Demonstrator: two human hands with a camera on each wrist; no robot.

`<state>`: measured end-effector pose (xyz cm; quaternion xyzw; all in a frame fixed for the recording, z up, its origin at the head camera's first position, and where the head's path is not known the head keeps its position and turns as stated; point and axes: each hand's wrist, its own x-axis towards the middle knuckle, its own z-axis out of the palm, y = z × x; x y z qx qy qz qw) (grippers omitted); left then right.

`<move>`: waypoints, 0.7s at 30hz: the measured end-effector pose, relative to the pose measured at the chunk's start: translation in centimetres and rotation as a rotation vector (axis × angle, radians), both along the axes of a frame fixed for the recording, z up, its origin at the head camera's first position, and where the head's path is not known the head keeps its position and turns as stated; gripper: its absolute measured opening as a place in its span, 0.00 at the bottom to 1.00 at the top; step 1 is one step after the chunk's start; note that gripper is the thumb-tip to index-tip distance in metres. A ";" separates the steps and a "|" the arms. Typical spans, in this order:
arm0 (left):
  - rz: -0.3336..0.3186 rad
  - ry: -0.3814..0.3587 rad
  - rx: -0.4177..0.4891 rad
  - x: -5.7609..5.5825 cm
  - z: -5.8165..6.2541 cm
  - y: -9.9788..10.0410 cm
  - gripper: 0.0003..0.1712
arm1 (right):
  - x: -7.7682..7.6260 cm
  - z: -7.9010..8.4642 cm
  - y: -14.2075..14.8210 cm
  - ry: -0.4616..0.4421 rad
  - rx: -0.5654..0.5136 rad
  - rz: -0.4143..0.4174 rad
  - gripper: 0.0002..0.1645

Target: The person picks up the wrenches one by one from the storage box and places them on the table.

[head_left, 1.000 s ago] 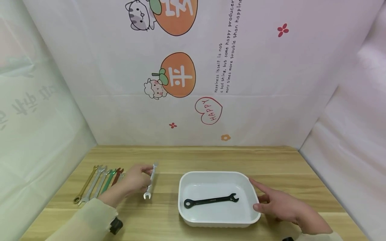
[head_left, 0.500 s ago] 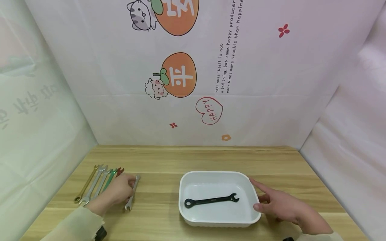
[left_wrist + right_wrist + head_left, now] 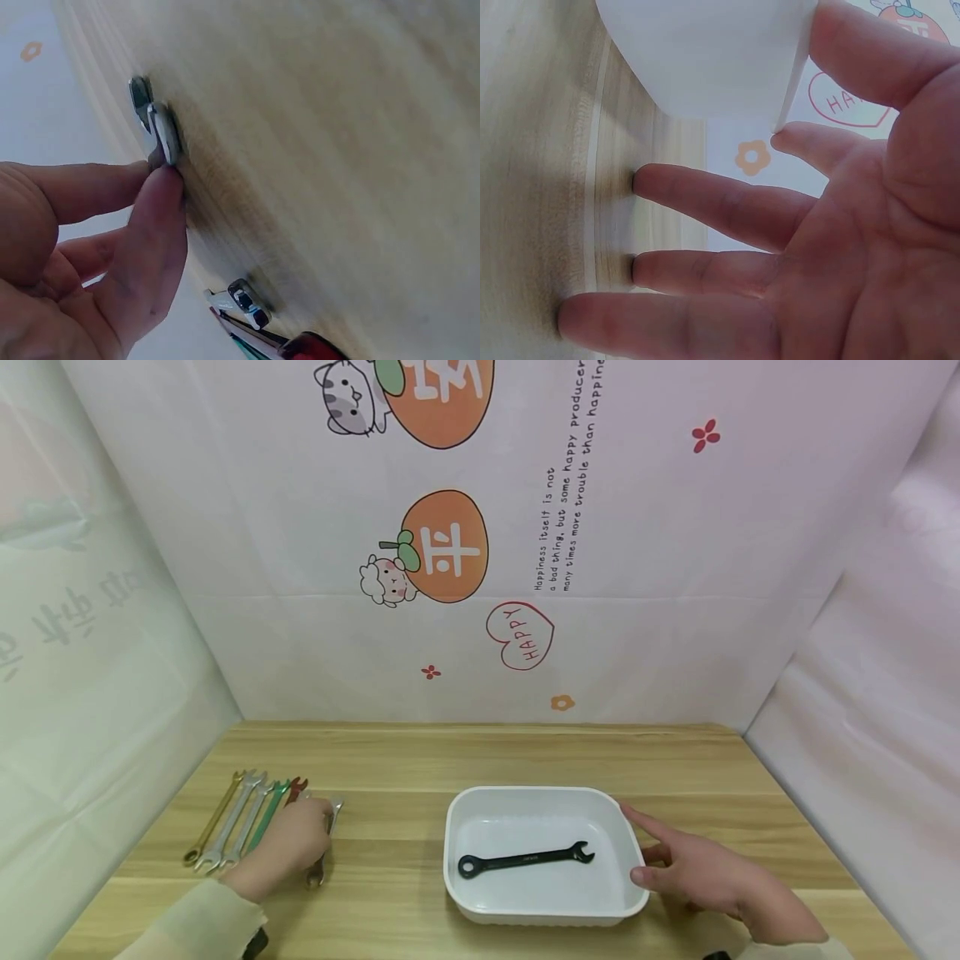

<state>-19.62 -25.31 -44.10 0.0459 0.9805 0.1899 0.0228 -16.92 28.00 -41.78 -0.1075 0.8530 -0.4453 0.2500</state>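
Note:
My left hand [image 3: 288, 839] is low over the table at the left. Its thumb and finger pinch a silver wrench [image 3: 166, 135], whose upper end [image 3: 337, 807] shows past the fingers in the head view; its middle is hidden by the hand. My right hand [image 3: 705, 870] is at the right side of a white tray [image 3: 543, 917], with thumb and forefinger touching its rim. In the right wrist view the other fingers [image 3: 720, 199] stretch out, tips on or close to the tabletop. A black wrench [image 3: 525, 859] lies inside the tray.
Left of the left hand, several wrenches lie side by side: gold [image 3: 214, 820], silver [image 3: 232, 821], green [image 3: 269, 814] and red [image 3: 297, 786] among them. A printed white sheet [image 3: 637, 652] rises behind the wooden table [image 3: 397, 893], with pale cloth at both sides.
My left hand has carried the silver wrench leftward and down towards the row of wrenches, moving only slightly in the last half second. The right hand and tray have stayed put.

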 end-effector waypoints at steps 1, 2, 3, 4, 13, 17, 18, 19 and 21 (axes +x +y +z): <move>-0.001 0.004 -0.008 0.0 -0.1 0.0 0.20 | 0.0 0.0 0.0 0.001 0.002 0.000 0.55; 0.000 0.012 -0.012 0.1 -0.1 0.0 0.19 | 0.0 0.0 0.0 0.001 0.003 -0.001 0.55; -0.001 0.023 -0.022 0.2 -0.2 0.1 0.15 | 0.0 0.0 0.0 0.001 0.003 0.000 0.55; -0.001 0.034 -0.038 0.4 -0.2 0.2 0.11 | -0.1 0.0 0.0 0.002 0.003 0.001 0.55; -0.170 0.058 -0.281 4.4 -0.5 2.2 0.21 | 0.1 -0.1 0.0 -0.006 0.009 -0.013 0.55; -0.122 -0.083 -0.207 5.1 -0.4 2.2 0.33 | 0.1 -0.1 0.0 0.000 0.002 -0.010 0.54; -0.104 -0.106 -0.198 5.1 -0.3 2.2 0.35 | 0.2 -0.1 0.0 0.002 0.001 -0.009 0.54; -0.091 -0.128 -0.192 5.0 -0.3 2.1 0.37 | 0.1 0.0 0.0 0.007 0.000 -0.005 0.54; -0.070 -0.156 -0.197 4.8 -0.2 1.8 0.42 | 0.1 0.0 0.0 0.015 0.005 0.000 0.55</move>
